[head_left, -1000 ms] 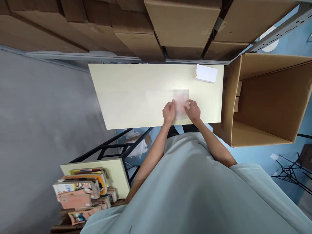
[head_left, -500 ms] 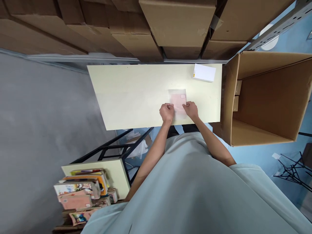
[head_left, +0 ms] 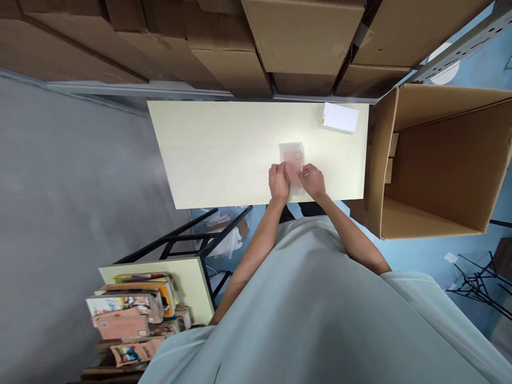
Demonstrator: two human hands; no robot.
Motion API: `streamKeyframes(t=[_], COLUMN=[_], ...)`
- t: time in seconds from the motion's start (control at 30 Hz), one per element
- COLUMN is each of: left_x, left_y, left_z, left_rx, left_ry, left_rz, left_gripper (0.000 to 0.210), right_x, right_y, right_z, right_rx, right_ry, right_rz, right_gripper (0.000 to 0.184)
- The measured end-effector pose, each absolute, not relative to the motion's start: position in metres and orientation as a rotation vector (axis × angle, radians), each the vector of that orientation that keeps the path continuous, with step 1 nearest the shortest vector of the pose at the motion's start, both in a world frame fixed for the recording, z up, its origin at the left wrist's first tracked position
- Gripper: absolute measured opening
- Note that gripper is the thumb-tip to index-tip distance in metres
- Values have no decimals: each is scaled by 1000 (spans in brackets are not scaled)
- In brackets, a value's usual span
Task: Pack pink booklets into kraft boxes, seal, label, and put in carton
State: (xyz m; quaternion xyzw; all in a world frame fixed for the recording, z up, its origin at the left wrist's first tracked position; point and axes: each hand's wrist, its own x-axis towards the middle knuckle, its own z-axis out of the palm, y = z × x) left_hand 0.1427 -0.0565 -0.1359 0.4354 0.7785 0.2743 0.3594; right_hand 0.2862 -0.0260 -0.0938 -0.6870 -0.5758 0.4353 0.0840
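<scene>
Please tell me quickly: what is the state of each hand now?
Left hand: closed, holding the left edge of the translucent sleeve.
Right hand: closed, thumb and finger holding the sleeve's right edge.

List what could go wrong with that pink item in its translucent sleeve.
The translucent sleeve ends near the front edge of the table; it might slip off if the left hand and right hand lost it. The white box sits near the far edge; a bump could push it over.
</scene>
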Motion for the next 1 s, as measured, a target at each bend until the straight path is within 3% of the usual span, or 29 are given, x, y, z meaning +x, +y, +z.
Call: streamKeyframes(t=[0.3,0.47,0.7,0.87,1.0], left_x=[101,73,68,68,62], left_y=[-49,-58,-63,-67,-76], left_z=[-142,-135,-148,-154,-149], left_rx=[714,342,562,714,899], left_ry=[1743,1378,1672,1958,2008], left_rz=[736,896,830,720,693], left_gripper=[23,57,36,11,16], right_x=[236,201,214,239,234], right_y=[-28,-31,-35,-34,-39], right_z=[-73,-72,-87,-103,-111], right_rx=[-1851,-1847,-1908,-2113,-2125], right_ry=[-1938,-2036,-2043,-1851,-1782], right_rz=[1319,1354,1349,1309,1301], right_gripper=[16,25,33,30,28])
